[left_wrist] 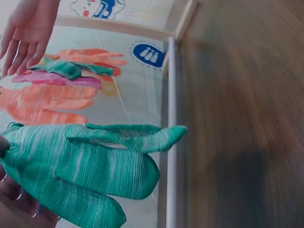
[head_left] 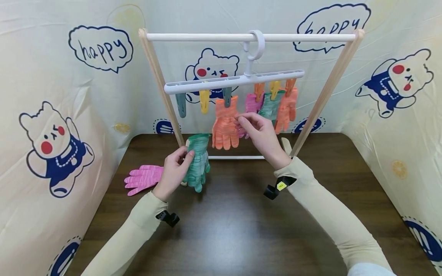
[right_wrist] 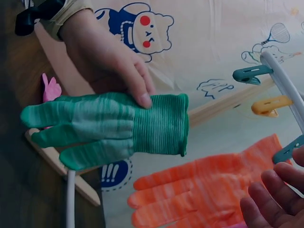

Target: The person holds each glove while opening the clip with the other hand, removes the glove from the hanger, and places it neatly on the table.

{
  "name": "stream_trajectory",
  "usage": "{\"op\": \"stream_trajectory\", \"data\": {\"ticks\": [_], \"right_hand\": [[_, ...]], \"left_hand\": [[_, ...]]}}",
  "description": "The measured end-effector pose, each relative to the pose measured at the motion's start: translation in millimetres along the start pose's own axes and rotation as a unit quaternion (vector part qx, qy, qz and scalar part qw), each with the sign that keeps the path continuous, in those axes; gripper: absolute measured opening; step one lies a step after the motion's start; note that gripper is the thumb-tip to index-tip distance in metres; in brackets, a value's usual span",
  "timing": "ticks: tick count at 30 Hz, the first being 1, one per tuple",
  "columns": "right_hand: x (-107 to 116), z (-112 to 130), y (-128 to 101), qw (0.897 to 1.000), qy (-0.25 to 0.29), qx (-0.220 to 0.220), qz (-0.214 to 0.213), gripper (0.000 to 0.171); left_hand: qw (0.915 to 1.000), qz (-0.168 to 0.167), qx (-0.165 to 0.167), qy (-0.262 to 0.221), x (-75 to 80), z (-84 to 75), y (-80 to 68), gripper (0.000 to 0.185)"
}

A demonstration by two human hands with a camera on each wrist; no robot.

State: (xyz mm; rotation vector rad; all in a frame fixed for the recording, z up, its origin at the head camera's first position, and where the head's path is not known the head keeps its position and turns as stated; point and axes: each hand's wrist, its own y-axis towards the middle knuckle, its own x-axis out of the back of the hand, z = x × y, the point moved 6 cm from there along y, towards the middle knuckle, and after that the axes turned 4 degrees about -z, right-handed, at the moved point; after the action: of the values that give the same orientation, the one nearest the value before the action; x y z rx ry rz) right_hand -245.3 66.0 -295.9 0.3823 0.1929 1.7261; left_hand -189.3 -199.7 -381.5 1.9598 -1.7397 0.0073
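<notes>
A wooden drying rack stands at the back of your counter, its white top rail carrying a white clip hanger. Reading the hanger from your left: a teal clip and a yellow clip hang empty; next an orange glove hangs by its cuff, then a pink glove, a second green glove and a second orange glove, crowded together at the right end. A loose pink glove lies flat on the counter, just left of your left wrist. The rack's lower white bar runs behind both hands.

Your left hand pinches the green glove at its cuff, thumb and fingers curled onto the ribbed band; the glove hangs fingers-down, just clear of the counter, in front of the rack's left post and below the two empty clips.

Your right hand is raised among the hanging gloves, fingers loosely bent beside the orange glove and the pink one; whether it grips either cannot be told.
</notes>
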Motion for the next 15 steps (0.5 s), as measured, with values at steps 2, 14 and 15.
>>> {"op": "stream_trajectory", "data": {"ticks": [2, 14, 15], "right_hand": [[3.8, -5.9, -2.2, 1.0, -0.002, -0.007, 0.001, 0.032], [20.5, -47.7, -21.3, 0.998, -0.028, -0.041, 0.025, 0.033], [22.3, -50.9, -23.2, 0.998, -0.031, -0.044, 0.024, 0.033]], "left_hand": [[0.9998, -0.002, -0.012, 0.018, 0.2, 1.2, 0.3, 0.019], [0.9811, 0.004, -0.112, 0.158, -12.2, 4.9, 2.9, 0.012], [0.9778, 0.005, -0.123, 0.169, -13.9, 4.6, 2.7, 0.012]]}}
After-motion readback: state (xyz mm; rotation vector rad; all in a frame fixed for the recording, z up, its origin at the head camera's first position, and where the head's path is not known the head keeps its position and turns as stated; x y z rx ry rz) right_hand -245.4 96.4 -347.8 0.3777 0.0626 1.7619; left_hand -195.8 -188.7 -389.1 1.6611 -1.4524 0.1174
